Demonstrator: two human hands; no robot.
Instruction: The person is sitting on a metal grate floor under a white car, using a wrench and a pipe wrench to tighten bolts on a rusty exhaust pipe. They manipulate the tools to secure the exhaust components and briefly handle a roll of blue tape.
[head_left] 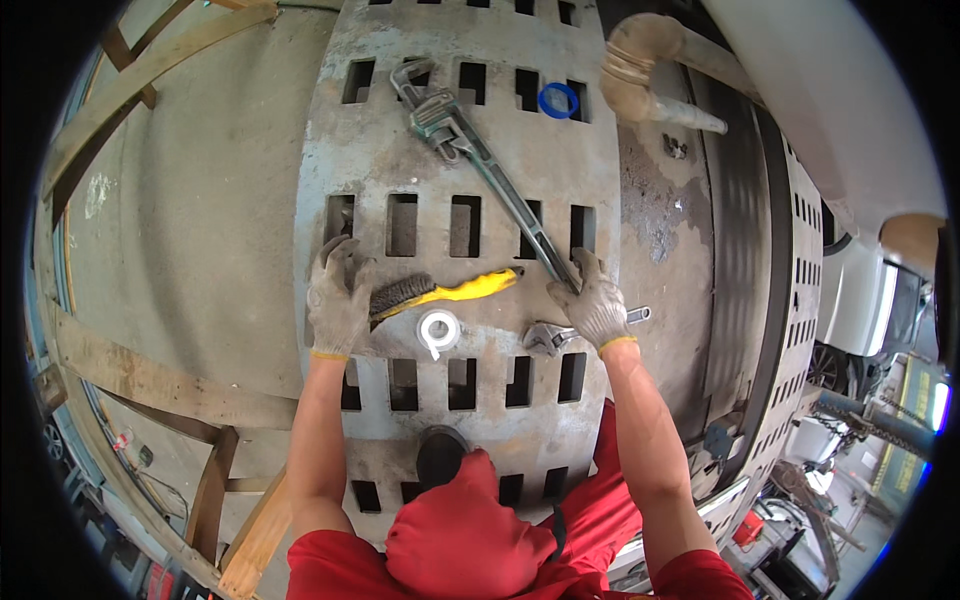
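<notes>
My left hand (338, 298), in a grey work glove, rests with fingers apart on the slotted metal plate (430, 225), beside the dark bristles of a wire brush (468, 289) with a yellow handle. My gloved right hand (597, 308) has its fingers around the handle end of a large pipe wrench (492, 172). That wrench lies slanting across the plate, its jaws far and to the left. An adjustable wrench (545, 339) lies partly hidden under my right hand. Between my hands sits a roll of white tape (452, 331), its loose end sticking out.
A blue tape ring (543, 101) lies at the plate's far right. Wooden beams (150, 375) run along the left. Beyond the plate on the right are a tan pipe (640, 65) and another slotted plate (800, 270). A parked vehicle (855, 300) stands farther right.
</notes>
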